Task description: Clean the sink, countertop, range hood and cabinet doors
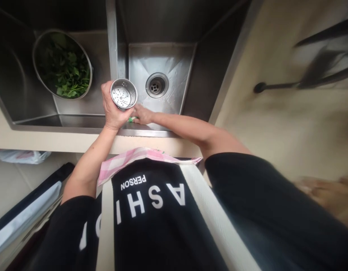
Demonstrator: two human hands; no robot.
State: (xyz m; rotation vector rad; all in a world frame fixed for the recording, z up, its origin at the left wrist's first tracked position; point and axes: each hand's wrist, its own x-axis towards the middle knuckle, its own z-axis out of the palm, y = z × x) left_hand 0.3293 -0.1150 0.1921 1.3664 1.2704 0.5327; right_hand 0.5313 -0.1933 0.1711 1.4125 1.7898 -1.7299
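Observation:
Wrapped around a perforated stainless-steel cup (123,94) is my left hand (113,109), above the front of the sink divider. The cup tilts so that its inside and holed bottom face me. Just right of and below it, my right hand (144,114) is closed at the front of the right basin. A small bit of something green and white (132,119) shows at its fingertips; its kind is hidden by the fingers. In the left basin stands a round bowl (91,71) with green leafy vegetables (68,71) in it.
The steel double sink has a raised divider (112,41) between its basins. A drain (157,85) lies in the right basin's floor, with water drops around it. Dark, blurred pan-like objects (317,75) lie at the right on the counter. A plastic bag (23,156) shows lower left.

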